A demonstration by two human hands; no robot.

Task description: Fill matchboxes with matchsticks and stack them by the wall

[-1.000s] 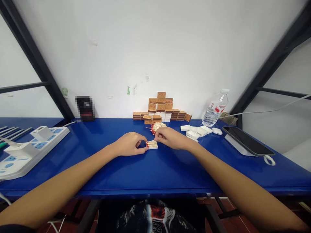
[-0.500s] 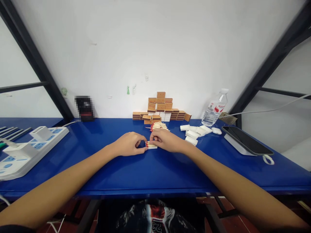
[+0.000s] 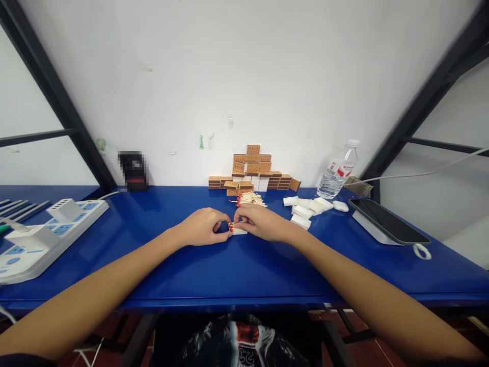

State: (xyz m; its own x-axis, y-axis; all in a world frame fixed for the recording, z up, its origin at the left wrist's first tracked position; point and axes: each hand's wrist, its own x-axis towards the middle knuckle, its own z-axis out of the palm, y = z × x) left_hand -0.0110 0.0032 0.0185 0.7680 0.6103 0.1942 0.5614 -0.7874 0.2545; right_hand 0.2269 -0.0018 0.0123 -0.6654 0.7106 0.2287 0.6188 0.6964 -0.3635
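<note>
A small white matchbox tray [image 3: 240,233] lies on the blue desk with red-tipped matches [image 3: 234,227] in it. My left hand [image 3: 204,227] grips its left end between thumb and fingers. From the right, my right hand [image 3: 260,221] reaches over the tray, fingertips closed together on the matches inside; exactly how many they hold is hidden. Just behind that hand is a loose pile of matches [image 3: 252,198], red heads to the left. To the right lie several white matchbox trays [image 3: 301,222].
Brown matchboxes [image 3: 252,167] are stacked against the wall. A water bottle [image 3: 338,171] and a phone on a white box [image 3: 389,220] stand at right. At left are a power strip [image 3: 86,214] and a blurred black object [image 3: 133,171]. The desk's front edge [image 3: 244,302] runs below my arms.
My right hand's fingertips have shifted slightly left and down over the tray. My left hand and the tray stay in place.
</note>
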